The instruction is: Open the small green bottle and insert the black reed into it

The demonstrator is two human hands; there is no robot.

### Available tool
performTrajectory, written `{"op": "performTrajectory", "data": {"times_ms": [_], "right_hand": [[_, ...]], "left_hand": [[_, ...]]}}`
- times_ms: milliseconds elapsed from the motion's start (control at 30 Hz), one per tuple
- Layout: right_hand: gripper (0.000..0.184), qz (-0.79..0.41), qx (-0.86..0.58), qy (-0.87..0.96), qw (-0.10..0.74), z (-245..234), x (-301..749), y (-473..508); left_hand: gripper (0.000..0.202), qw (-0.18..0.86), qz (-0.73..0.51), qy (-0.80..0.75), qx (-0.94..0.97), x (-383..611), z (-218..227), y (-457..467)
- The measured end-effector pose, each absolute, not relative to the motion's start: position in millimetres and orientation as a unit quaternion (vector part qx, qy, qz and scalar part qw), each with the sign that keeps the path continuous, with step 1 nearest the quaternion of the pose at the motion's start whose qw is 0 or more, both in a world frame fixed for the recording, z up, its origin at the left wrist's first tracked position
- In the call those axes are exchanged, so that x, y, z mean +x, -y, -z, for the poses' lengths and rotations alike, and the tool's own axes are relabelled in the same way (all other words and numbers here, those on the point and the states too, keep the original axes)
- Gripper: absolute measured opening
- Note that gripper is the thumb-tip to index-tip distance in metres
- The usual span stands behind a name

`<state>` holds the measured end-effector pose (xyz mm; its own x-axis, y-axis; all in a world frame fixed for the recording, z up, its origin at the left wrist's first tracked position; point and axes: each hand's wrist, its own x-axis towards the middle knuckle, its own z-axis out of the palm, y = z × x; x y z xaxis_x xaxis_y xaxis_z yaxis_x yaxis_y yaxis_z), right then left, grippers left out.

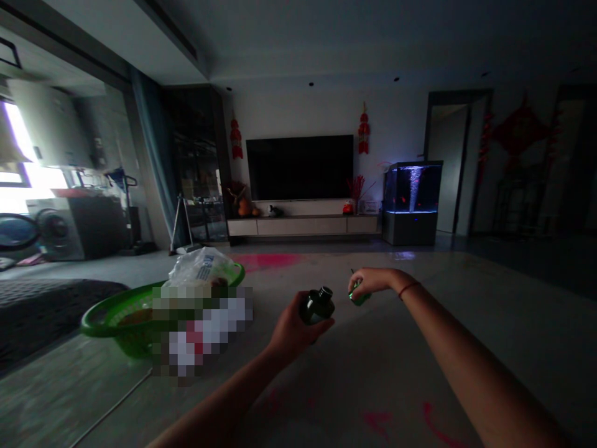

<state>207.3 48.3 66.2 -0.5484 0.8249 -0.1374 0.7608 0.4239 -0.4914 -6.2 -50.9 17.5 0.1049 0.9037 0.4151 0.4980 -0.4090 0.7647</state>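
My left hand [296, 326] is wrapped around a dark bottle [317, 306], which tilts a little to the right. The bottle's neck stands uncapped, its round mouth facing up. To the right and slightly higher, my right hand [370, 282] grips a small shiny green object [359, 295] from above. A thin dark tip sticks up by its fingers. Too little of that green object shows to tell its kind. A gap separates it from the bottle.
On the pale tabletop [396, 367], a green plastic basket [135, 339] with a white plastic bag [205, 267] stands left. A pixelated patch hides something beside it. Pink stains mark the surface. Beyond are a television [301, 168], a low cabinet [303, 226] and a lit fish tank [413, 190].
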Motion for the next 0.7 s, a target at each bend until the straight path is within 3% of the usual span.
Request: {"op": "performTrajectory", "data": {"times_ms": [267, 700], "right_hand": [[0.038, -0.202, -0.499, 0.840, 0.060, -62, 210, -52], [0.044, -0.214, -0.506, 0.836, 0.014, -56, 219, -57]], "left_hand": [[0.054, 0.225, -0.458, -0.488, 0.708, -6, -17, 51], [0.053, 0.216, -0.455, -0.504, 0.702, -5, -21, 53]]}}
